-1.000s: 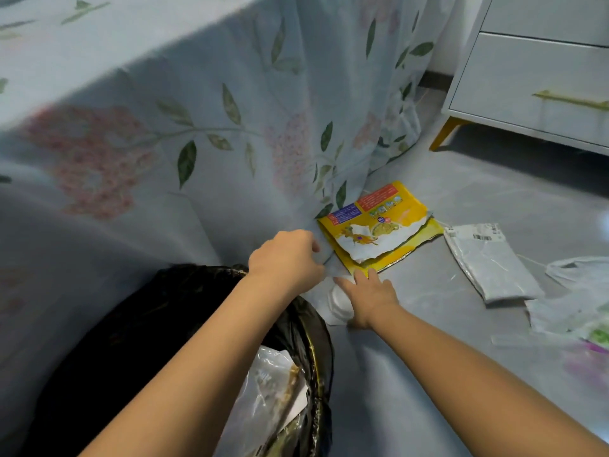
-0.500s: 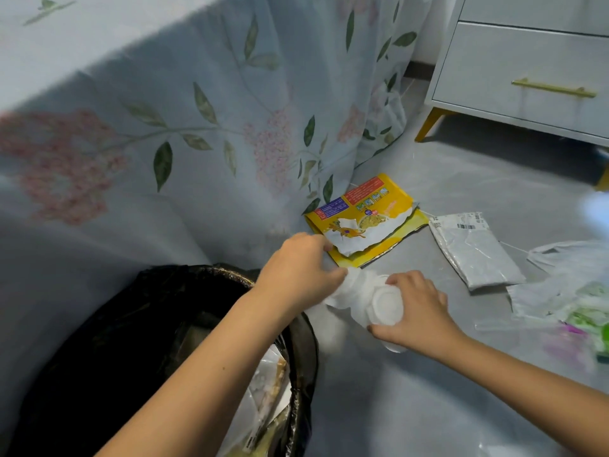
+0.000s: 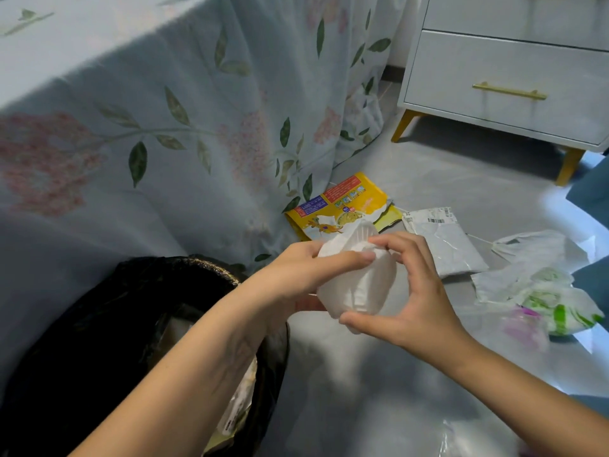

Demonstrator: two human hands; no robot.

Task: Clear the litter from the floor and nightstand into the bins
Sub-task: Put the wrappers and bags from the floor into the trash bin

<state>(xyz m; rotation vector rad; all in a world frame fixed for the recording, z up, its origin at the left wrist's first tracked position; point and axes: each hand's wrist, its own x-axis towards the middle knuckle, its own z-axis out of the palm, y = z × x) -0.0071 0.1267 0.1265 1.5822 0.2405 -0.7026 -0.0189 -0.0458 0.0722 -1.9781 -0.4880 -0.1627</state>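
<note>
Since the earlier frame both hands had lifted the white crumpled container (image 3: 357,282) off the floor; it was now held in the air just right of the bin (image 3: 211,268), whereas before it lay low by the bedspread hem. Left hand (image 3: 296,275) gripped its near side, thumb laid across the top. Right hand (image 3: 415,291) cupped the far side, fingers (image 3: 392,240) curled over the upper edge, thumb under the base. Neither hand was free.

Handling, as judged: thin moulded plastic or paper, already crushed, ribbed at the top. Light, soft enough to give under the fingers, not fragile in any way that mattered. A whole-hand grip round the middle looked safest; the crumpled edges could slip from a pinch. One hand seemed enough to carry it to the bin.

Black-lined bin sat at lower left against the floral bedspread (image 3: 164,127), some litter already inside.

Left on the grey floor (image 3: 461,179): torn yellow packet (image 3: 333,209) at the bedspread's edge, grey mailer bag (image 3: 441,242) beside it, white plastic bags (image 3: 540,285) with green and purple print further right. White nightstand (image 3: 514,77) stood beyond; its top was out of view.
</note>
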